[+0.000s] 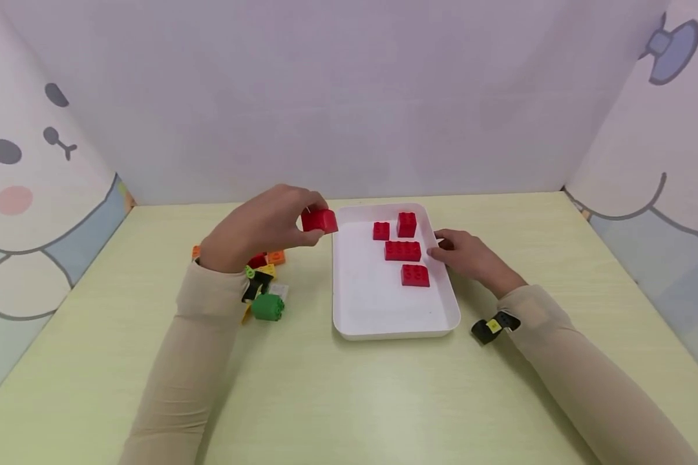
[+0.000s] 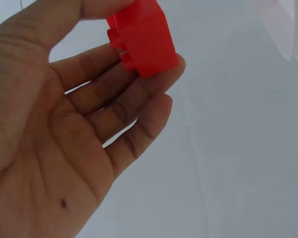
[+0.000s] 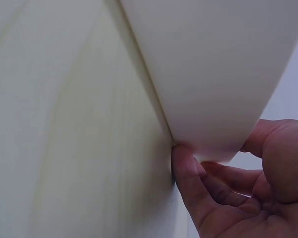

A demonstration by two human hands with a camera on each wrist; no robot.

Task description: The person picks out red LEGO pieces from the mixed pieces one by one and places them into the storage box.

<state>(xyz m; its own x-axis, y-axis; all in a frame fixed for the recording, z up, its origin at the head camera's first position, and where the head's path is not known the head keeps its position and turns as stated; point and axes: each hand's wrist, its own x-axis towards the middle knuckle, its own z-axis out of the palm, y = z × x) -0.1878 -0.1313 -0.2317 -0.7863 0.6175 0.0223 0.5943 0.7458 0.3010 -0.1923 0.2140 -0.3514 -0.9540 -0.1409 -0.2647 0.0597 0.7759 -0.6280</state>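
Between thumb and fingers, my left hand (image 1: 270, 223) pinches a red toy brick (image 1: 320, 221), held up just left of the white tray (image 1: 349, 310). The left wrist view shows that brick (image 2: 146, 39) with its studs turned toward the palm. My right hand (image 1: 468, 255) grips the tray's right side, thumb at the rim and a finger low against the outer wall (image 3: 213, 89). Inside the tray, toward its right half, lie several red bricks: a small one (image 1: 381, 230), a taller one (image 1: 406, 225), a long one (image 1: 402, 250) and another nearer me (image 1: 415, 275).
Left of the tray, partly under my left forearm, is a loose pile of bricks, with a green one (image 1: 268, 307), an orange one (image 1: 276, 257) and black and yellow pieces. A black strap piece (image 1: 486, 330) shows at my right wrist. A pale wall (image 1: 349, 116) stands behind the table.
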